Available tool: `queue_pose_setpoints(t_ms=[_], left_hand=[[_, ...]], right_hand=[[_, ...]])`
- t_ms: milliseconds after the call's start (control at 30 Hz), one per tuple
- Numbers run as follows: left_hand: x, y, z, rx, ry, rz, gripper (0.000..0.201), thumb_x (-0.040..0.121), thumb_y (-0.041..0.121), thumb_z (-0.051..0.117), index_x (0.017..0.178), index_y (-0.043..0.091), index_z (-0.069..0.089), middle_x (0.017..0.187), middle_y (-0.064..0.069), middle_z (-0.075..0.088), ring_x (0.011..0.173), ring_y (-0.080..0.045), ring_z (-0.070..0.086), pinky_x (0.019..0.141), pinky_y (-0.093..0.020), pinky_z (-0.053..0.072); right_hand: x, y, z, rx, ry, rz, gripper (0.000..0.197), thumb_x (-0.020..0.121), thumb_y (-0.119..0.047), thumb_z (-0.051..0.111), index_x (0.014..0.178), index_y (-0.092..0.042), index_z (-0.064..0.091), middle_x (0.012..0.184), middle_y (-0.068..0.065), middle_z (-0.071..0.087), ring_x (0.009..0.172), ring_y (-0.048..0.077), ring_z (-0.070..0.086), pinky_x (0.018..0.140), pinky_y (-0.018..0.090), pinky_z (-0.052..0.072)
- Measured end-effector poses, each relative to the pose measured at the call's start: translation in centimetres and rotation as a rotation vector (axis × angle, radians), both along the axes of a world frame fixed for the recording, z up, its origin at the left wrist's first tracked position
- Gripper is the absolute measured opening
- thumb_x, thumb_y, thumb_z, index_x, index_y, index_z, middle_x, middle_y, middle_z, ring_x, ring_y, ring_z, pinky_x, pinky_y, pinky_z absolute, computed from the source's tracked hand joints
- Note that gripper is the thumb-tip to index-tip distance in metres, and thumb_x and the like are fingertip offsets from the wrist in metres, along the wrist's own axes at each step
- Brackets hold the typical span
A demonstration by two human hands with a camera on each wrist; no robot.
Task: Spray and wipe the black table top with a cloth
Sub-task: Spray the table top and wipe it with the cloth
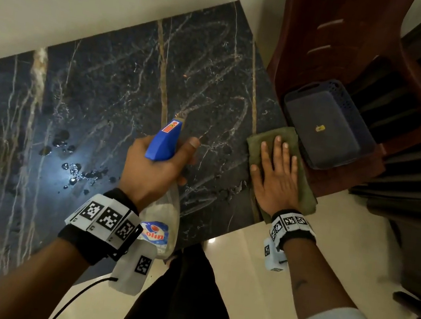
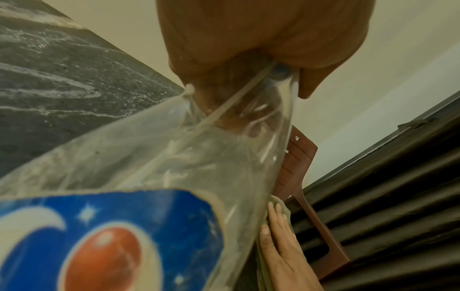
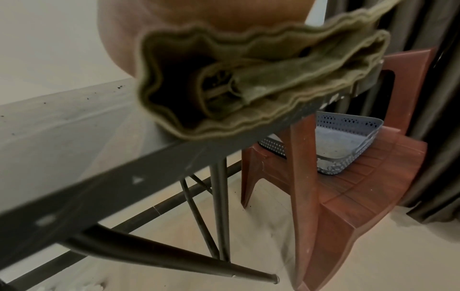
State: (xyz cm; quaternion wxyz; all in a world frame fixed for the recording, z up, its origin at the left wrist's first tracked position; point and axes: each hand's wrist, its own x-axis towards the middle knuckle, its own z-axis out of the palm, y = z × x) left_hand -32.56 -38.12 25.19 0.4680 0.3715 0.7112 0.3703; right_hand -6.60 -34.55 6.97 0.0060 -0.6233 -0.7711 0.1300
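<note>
Glossy black marble-look table top (image 1: 107, 104), veined white and gold, wet droplets shining on it. The spray bottle (image 1: 164, 215) is clear plastic with a glossy blue label and a matt blue plastic trigger head (image 1: 164, 141). Olive cloth (image 3: 248, 82), soft and napped, folded thick. Perforated grey-blue plastic tray (image 3: 348, 141) on a reddish-brown moulded plastic chair (image 3: 348, 196). Smooth metal table legs (image 3: 220, 206).

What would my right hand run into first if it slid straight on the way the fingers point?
The right hand lies flat on the cloth at the table's corner, fingers aimed toward the basket on the chair. It would likely leave the edge and meet the basket, though its height is unclear.
</note>
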Motion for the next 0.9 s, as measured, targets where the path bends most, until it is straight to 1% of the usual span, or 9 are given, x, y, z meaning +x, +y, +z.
queue_pose_setpoints(t_ms=[67,133,267,400,500,567,733,833,900], left_hand=[[-0.3,-0.2,-0.3,-0.004,-0.010,0.004,0.031,0.093,0.030,0.069,0.086,-0.001,0.068,0.078,-0.009,0.075,0.057,-0.020,0.069,0.049,-0.025,0.056],[-0.5,-0.4,-0.4,-0.010,-0.024,0.010,0.027,0.093,0.029,0.069,0.086,0.003,0.068,0.078,-0.008,0.075,0.058,-0.016,0.070,0.049,-0.022,0.054],[-0.5,-0.6,-0.2,-0.019,-0.033,-0.003,0.023,0.093,0.031,0.069,0.085,0.009,0.068,0.078,-0.008,0.075,0.055,-0.016,0.068,0.048,-0.023,0.055],[-0.4,-0.9,0.0,-0.029,-0.014,-0.018,0.021,0.093,0.032,0.068,0.084,0.014,0.068,0.077,-0.005,0.076,0.054,-0.020,0.068,0.050,-0.028,0.058],[-0.3,-1.1,0.1,-0.033,-0.011,-0.033,0.021,0.094,0.033,0.067,0.084,0.014,0.067,0.079,-0.005,0.076,0.054,-0.021,0.068,0.050,-0.026,0.058],[-0.2,-1.2,0.1,-0.034,-0.007,-0.050,0.022,0.094,0.034,0.065,0.084,0.014,0.067,0.080,-0.005,0.076,0.055,-0.021,0.069,0.050,-0.025,0.057],[0.4,-1.1,-0.3,-0.036,-0.027,-0.025,0.021,0.095,0.031,0.066,0.086,0.012,0.068,0.077,-0.006,0.075,0.054,-0.017,0.067,0.048,-0.022,0.054],[0.4,-1.0,-0.6,-0.039,-0.039,-0.022,0.022,0.095,0.031,0.066,0.088,0.010,0.069,0.075,-0.003,0.075,0.055,-0.013,0.068,0.048,-0.020,0.053],[0.3,-1.1,-0.8,-0.037,-0.037,-0.022,0.022,0.095,0.031,0.066,0.088,0.010,0.069,0.075,-0.003,0.075,0.055,-0.014,0.067,0.049,-0.021,0.054]], right_hand=[[0.0,0.2,-0.3,-0.025,-0.003,-0.029,0.065,0.103,-0.057,0.021,0.160,-0.029,0.007,0.168,0.003,-0.004,0.155,0.022,-0.005,0.124,0.052,0.005],[-0.6,0.0,-0.3,-0.033,-0.016,-0.050,0.071,0.100,-0.065,0.023,0.160,-0.029,0.008,0.168,0.003,-0.004,0.155,0.023,-0.005,0.124,0.051,0.004],[-4.1,-2.7,-0.2,-0.058,-0.013,0.016,0.074,0.099,-0.068,0.023,0.160,-0.029,0.006,0.168,0.005,-0.003,0.155,0.025,-0.005,0.124,0.052,0.006],[-8.5,-6.2,-0.2,-0.082,0.045,0.093,0.072,0.100,-0.060,0.029,0.160,-0.028,0.007,0.168,0.005,-0.004,0.155,0.026,-0.006,0.124,0.053,0.005],[-10.8,-8.4,-0.2,-0.078,0.092,0.138,0.063,0.103,-0.048,0.032,0.160,-0.027,0.014,0.168,0.004,0.004,0.155,0.026,0.000,0.122,0.053,0.011],[-11.5,-9.3,-0.3,-0.071,0.101,0.164,0.059,0.105,-0.042,0.032,0.159,-0.026,0.016,0.168,0.003,0.007,0.155,0.025,0.003,0.123,0.051,0.011],[-7.9,-7.0,-0.4,-0.065,0.114,0.194,0.058,0.104,-0.035,0.032,0.159,-0.018,0.020,0.167,0.001,0.013,0.155,0.022,0.008,0.124,0.047,0.017],[-3.0,-3.5,-0.5,-0.068,0.125,0.031,0.057,0.107,-0.035,0.027,0.159,-0.017,0.015,0.167,0.001,0.012,0.154,0.022,0.006,0.125,0.045,0.012],[0.2,-0.9,-0.6,-0.069,0.178,-0.063,0.056,0.107,-0.035,0.027,0.159,-0.017,0.018,0.167,-0.001,0.013,0.154,0.020,0.006,0.125,0.043,0.008]])
